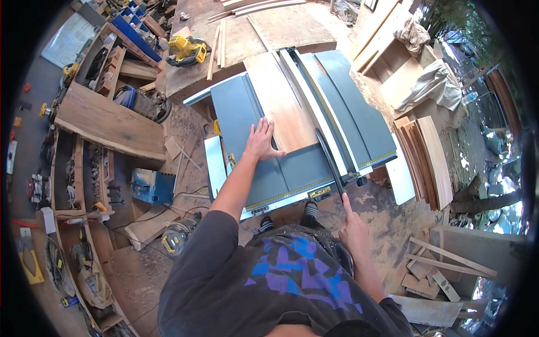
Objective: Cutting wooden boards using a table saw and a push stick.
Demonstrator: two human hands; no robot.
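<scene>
Patterned shirt (297, 275), left fingers (264, 127) splayed at wooden plank (285, 106), right fingers (346, 205) gripping slender stick (330, 161)

Head cam, L of pr., wide fisheye, worn by me. Faces down past my shirt (300, 267); table saw (306, 165) near.

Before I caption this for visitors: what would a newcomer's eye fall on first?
A grey table saw takes the centre, bearing a pale board. The left hand lies spread at the board's near left corner; the right hand holds a dark push stick. A yellow power tool stands at upper left.
</scene>
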